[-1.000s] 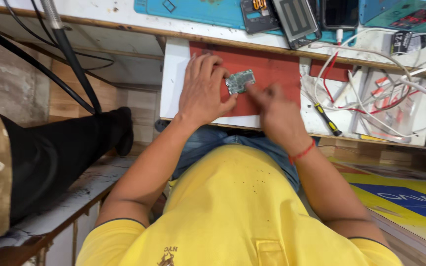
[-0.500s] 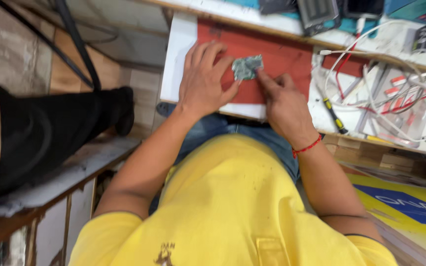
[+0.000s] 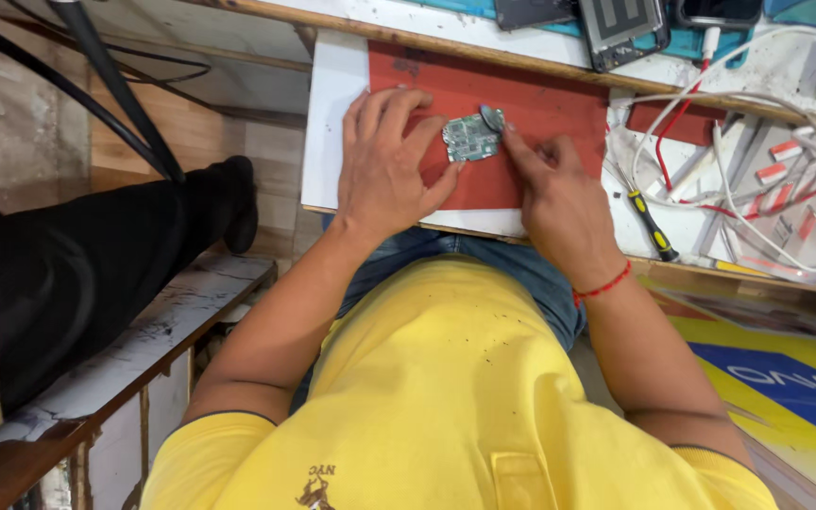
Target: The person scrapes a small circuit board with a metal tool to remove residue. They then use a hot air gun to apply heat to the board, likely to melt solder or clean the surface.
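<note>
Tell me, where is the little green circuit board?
In the head view, the small green circuit board lies on the red rubber mat at the top middle, between the left hand and the right hand, whose fingers touch its edges.

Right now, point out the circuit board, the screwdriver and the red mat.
circuit board (image 3: 470, 139), head view, middle of its green face.
screwdriver (image 3: 652, 225), head view, on its yellow and black handle.
red mat (image 3: 550, 104), head view, bare patch above the right hand.
</note>
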